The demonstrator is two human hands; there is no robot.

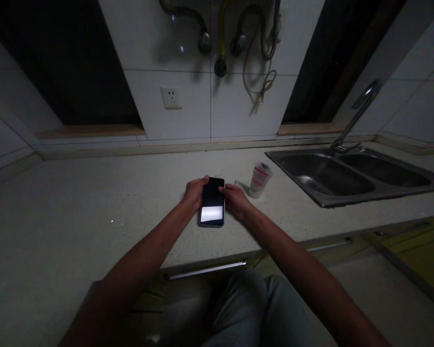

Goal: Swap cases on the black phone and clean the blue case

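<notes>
Both hands are closing on a phone (212,201) lying flat on the bench (94,202): left hand (194,193) clasping its left edge, right hand (236,201) pressing its right edge, a cup (259,180) sitting just beyond the right hand. Phone is looking rigid, light, slick and breakable, best gripped along the long side edges. Dim light is hiding the fingertips, and the screen is showing only a white band.

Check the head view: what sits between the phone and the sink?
A white tube with a red label stands on the counter between the phone and the sink.
</notes>
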